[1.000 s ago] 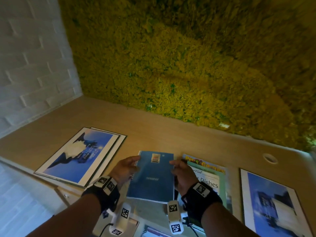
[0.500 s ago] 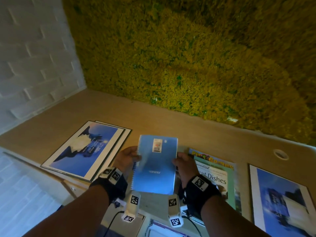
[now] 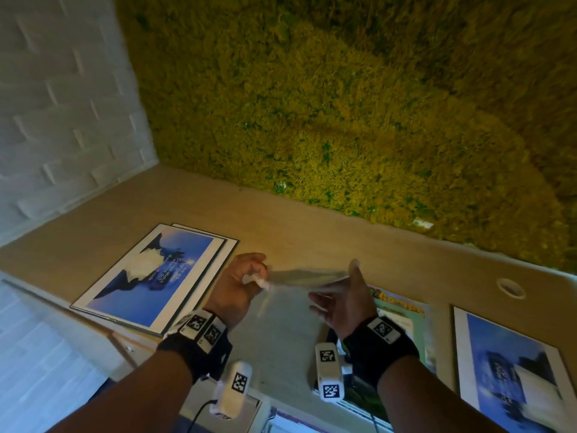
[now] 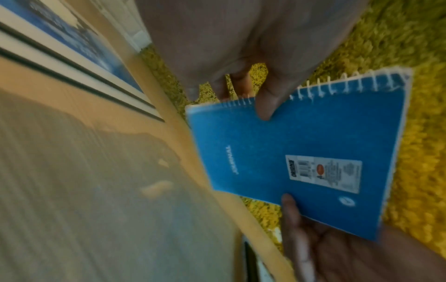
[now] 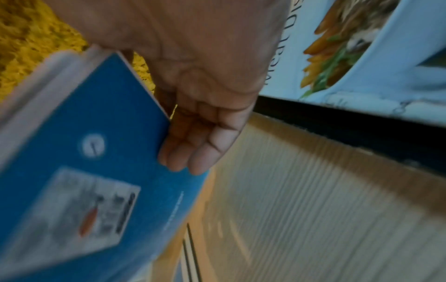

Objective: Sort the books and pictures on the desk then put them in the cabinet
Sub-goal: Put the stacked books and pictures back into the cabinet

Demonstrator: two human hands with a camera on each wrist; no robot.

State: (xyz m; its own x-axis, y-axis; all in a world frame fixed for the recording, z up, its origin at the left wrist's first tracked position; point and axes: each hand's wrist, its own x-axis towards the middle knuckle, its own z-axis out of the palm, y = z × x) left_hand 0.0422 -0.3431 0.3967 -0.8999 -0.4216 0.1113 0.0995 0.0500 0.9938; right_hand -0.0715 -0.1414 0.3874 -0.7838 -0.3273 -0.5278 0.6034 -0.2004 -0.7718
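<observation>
A blue spiral-bound notebook (image 3: pixel 304 276) (image 4: pixel 301 152) (image 5: pixel 96 152) hangs tilted above the wooden desk (image 3: pixel 312 232), seen nearly edge-on and blurred in the head view. My left hand (image 3: pixel 246 276) (image 4: pixel 241 47) pinches its spiral edge, thumb on the cover. My right hand (image 3: pixel 346 301) (image 4: pixel 337 253) (image 5: pixel 205 95) lays nearly straight fingers against the opposite edge, thumb standing up apart from it. Two stacked framed blue pictures (image 3: pixel 156 273) lie on the left. Another blue picture (image 3: pixel 512 364) lies at the right. A stack of books (image 3: pixel 402 320) topped by a cookbook (image 5: pixel 362 47) lies beside my right hand.
A yellow-green moss wall (image 3: pixel 343 104) rises behind the desk, and a white brick wall (image 3: pixel 62 104) stands at the left. A round cable hole (image 3: pixel 510 288) sits at the desk's back right. A pale cabinet front (image 3: pixel 125 345) shows under the desk's near-left edge.
The notebook has been lifted off the desk and tipped from face-up to nearly edge-on. Both hands rose with it, and the right hand's fingers have straightened.
</observation>
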